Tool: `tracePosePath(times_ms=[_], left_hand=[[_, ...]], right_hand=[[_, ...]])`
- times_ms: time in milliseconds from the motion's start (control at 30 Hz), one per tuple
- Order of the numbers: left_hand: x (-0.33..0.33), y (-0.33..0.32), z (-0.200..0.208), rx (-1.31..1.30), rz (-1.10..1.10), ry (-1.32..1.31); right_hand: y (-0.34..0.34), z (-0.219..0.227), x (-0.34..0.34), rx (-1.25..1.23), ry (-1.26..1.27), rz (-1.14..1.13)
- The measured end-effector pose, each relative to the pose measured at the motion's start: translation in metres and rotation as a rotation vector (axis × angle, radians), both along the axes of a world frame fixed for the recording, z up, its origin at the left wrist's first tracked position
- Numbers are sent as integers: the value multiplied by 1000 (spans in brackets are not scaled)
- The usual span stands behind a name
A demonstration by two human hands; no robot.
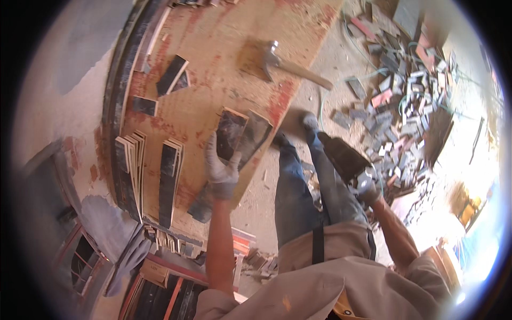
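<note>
My left hand [220,169], in a pale work glove, grips the near end of a short dark-faced board [231,133] on the plywood worktable [208,80]. Against that board's right side lies a longer dark board [255,134], slanting toward me. My right hand [366,185], also gloved, is closed round a dark handheld tool [344,156] with a narrow front end. Its exact kind is blurred. This tool is held off the table's right edge, over the floor. A wooden-handled hammer [298,70] rests farther up the table, its handle overhanging the edge.
Stacked dark strips [131,173] and a second strip bundle [169,178] lie at the table's left. Short offcuts [172,74] sit beyond them. A large scrap heap [394,117] covers the floor at right, with a thin green hose [368,56] running through it.
</note>
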State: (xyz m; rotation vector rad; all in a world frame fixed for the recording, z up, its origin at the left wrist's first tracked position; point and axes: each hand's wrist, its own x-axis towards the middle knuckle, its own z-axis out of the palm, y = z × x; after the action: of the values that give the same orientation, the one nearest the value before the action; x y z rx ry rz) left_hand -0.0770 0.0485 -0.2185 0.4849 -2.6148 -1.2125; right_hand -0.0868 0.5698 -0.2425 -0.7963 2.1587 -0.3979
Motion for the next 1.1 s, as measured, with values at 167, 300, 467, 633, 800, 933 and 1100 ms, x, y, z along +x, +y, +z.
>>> tracePosePath(times_ms=[167, 300, 467, 633, 800, 933, 1100], left_hand=[[30, 35, -11, 16, -86, -111], [38, 36, -4, 499, -4, -221], [34, 23, -23, 455, 145, -477], [23, 30, -42, 294, 372, -468], [5, 47, -40, -619, 52, -345], [-12, 44, -61, -407, -11, -361], [-14, 42, -82, -360, 34, -334]], right_hand=[[-3, 15, -12, -66, 173, 123], [2, 11, -13, -92, 199, 176], [8, 8, -13, -106, 260, 227], [13, -2, -8, -100, 240, 191], [19, -16, -2, -37, 179, 102], [24, -17, 0, 3, 183, 186], [21, -10, -5, 7, 322, 159]])
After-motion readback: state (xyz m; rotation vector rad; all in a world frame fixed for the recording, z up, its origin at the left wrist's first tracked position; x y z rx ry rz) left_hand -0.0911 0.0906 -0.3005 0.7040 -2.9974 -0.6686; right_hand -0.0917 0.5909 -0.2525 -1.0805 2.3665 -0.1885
